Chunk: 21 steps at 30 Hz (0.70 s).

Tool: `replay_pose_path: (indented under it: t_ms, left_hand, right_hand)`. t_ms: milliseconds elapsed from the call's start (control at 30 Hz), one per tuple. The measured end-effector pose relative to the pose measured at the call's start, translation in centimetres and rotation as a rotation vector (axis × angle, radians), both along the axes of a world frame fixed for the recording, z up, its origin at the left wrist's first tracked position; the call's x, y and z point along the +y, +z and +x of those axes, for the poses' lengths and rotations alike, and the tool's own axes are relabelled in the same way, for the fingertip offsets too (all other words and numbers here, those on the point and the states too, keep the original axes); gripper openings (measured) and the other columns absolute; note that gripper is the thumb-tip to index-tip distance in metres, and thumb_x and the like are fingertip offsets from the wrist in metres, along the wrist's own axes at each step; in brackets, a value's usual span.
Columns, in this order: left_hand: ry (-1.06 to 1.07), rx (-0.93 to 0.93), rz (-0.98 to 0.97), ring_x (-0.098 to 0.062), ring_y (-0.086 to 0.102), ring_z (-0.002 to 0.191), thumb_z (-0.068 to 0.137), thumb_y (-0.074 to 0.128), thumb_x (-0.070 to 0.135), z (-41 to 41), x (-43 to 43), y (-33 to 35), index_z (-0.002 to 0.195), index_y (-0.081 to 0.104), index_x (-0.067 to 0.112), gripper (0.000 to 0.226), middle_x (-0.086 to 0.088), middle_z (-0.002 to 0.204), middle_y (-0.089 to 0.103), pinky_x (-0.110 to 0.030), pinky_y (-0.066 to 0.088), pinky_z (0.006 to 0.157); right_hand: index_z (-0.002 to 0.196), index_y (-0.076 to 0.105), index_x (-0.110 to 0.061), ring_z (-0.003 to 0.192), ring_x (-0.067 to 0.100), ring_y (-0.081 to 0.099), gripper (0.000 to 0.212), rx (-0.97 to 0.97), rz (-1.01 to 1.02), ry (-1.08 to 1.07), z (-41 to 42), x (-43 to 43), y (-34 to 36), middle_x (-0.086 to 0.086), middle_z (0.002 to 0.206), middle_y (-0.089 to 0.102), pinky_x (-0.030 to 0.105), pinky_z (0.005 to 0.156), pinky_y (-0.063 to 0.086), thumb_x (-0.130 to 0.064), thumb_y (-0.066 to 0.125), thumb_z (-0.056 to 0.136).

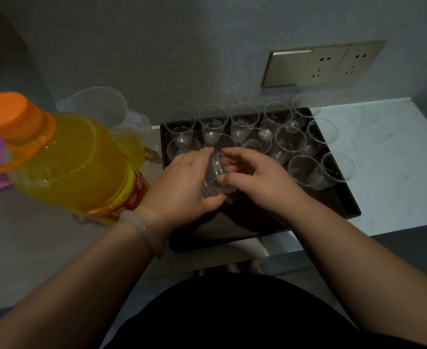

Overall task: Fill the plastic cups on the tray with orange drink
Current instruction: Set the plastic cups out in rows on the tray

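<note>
Two hands meet over the dark tray (347, 195). The left hand (182, 183) curls round a small stack of clear cups (213, 178) lying on its side. The right hand (260, 180) pinches the open end of that stack. Behind them, empty cups (290, 141) stand in rows on the tray. The big bottle of orange drink (76, 159), cap on, stands on the surface (43, 238) just left of the tray.

A pale, milky bangle (144, 229), smooth and rounded, rings the wrist of the left hand (179, 187). The right hand (260, 182) and both forearms are bare. A plain black garment (232, 313) covers the torso, low in view.
</note>
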<state>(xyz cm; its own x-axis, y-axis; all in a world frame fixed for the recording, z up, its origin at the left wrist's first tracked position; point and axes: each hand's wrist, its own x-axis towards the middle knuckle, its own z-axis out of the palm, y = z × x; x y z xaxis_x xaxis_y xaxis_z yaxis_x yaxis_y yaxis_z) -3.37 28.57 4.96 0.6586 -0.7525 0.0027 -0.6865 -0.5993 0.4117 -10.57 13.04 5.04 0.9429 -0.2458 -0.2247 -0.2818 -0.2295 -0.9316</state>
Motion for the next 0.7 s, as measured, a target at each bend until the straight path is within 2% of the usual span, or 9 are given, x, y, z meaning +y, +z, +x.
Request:
replay_pose_path:
  t_ms: [67, 167, 233, 300, 367, 533, 633, 700]
  left_hand:
    - [0.003, 0.011, 0.006, -0.023, 0.039, 0.13, 0.072, 0.071, 0.054, -0.2, 0.2, 0.2, 0.147, 0.026, 0.016, 0.096, -0.005, 0.139, 0.045, -0.027, 0.03, 0.105]
    - [-0.026, -0.018, 0.022, -0.022, 0.045, 0.124, 0.071, 0.061, 0.065, -0.3, 0.4, 0.1, 0.142, 0.035, 0.016, 0.09, -0.003, 0.133, 0.051, -0.029, 0.033, 0.104]
    - [-0.037, -0.03, 0.028, -0.021, 0.049, 0.119, 0.072, 0.057, 0.066, -0.3, 0.4, 0.1, 0.139, 0.04, 0.016, 0.085, -0.002, 0.128, 0.054, -0.031, 0.038, 0.103]
    - [-0.014, -0.042, 0.025, -0.023, 0.049, 0.119, 0.074, 0.061, 0.061, -0.5, 0.4, 0.1, 0.137, 0.041, 0.014, 0.081, -0.004, 0.127, 0.055, -0.032, 0.038, 0.101]
    - [0.007, -0.056, 0.031, -0.025, 0.048, 0.118, 0.076, 0.064, 0.057, -0.6, 0.5, 0.1, 0.137, 0.041, 0.013, 0.078, -0.006, 0.126, 0.054, -0.032, 0.038, 0.1]
    - [0.029, -0.037, 0.067, -0.021, 0.043, 0.122, 0.078, 0.064, 0.057, -0.7, 0.5, -0.1, 0.14, 0.036, 0.015, 0.08, -0.003, 0.131, 0.05, -0.029, 0.034, 0.102]
    - [0.062, -0.01, 0.078, -0.02, 0.039, 0.127, 0.079, 0.063, 0.057, -1.1, 0.4, 0.0, 0.143, 0.032, 0.016, 0.083, -0.004, 0.137, 0.046, -0.028, 0.031, 0.105]
    - [0.081, 0.008, 0.093, -0.02, 0.037, 0.13, 0.079, 0.063, 0.056, -1.3, 0.5, -0.1, 0.145, 0.03, 0.014, 0.085, -0.004, 0.141, 0.043, -0.027, 0.029, 0.107]
  right_hand:
    - [0.12, 0.061, -0.026, 0.101, 0.007, 0.065, 0.044, -0.001, 0.003, 0.009, -0.1, 0.0, 0.0, -0.003, 0.109, 0.069, 0.034, 0.099, 0.049, -0.016, 0.075, 0.079]
    - [0.11, 0.064, -0.031, 0.102, 0.009, 0.066, 0.035, 0.001, 0.067, 0.039, -0.3, 0.0, 0.0, -0.004, 0.109, 0.07, 0.036, 0.098, 0.05, -0.019, 0.076, 0.079]
    - [0.114, 0.065, -0.026, 0.104, 0.009, 0.066, 0.038, -0.001, 0.082, 0.024, -0.3, 0.0, -0.1, -0.003, 0.11, 0.07, 0.036, 0.099, 0.05, -0.018, 0.076, 0.079]
    - [0.119, 0.064, -0.021, 0.104, 0.008, 0.065, 0.041, -0.014, 0.06, -0.043, -0.4, -0.1, -0.1, -0.002, 0.11, 0.07, 0.033, 0.098, 0.049, -0.018, 0.076, 0.079]
    - [0.118, 0.065, -0.022, 0.101, 0.005, 0.065, 0.045, -0.04, 0.015, -0.128, -0.4, -0.6, 0.5, -0.006, 0.106, 0.069, 0.027, 0.092, 0.05, -0.029, 0.074, 0.075]
    - [0.119, 0.062, -0.03, 0.096, -0.002, 0.058, 0.042, -0.211, -0.337, -0.199, -1.1, -1.9, 2.6, -0.014, 0.105, 0.063, 0.017, 0.086, 0.047, -0.036, 0.063, 0.077]
    - [0.127, 0.058, -0.023, 0.098, -0.011, 0.052, 0.052, -0.277, -0.549, -0.086, -1.2, -2.8, 2.8, -0.013, 0.113, 0.056, 0.003, 0.085, 0.038, -0.037, 0.063, 0.077]
    - [0.13, 0.057, -0.019, 0.096, -0.013, 0.049, 0.057, -0.285, -0.646, 0.013, -1.1, -3.2, 2.5, -0.009, 0.117, 0.056, -0.002, 0.086, 0.032, -0.038, 0.064, 0.077]
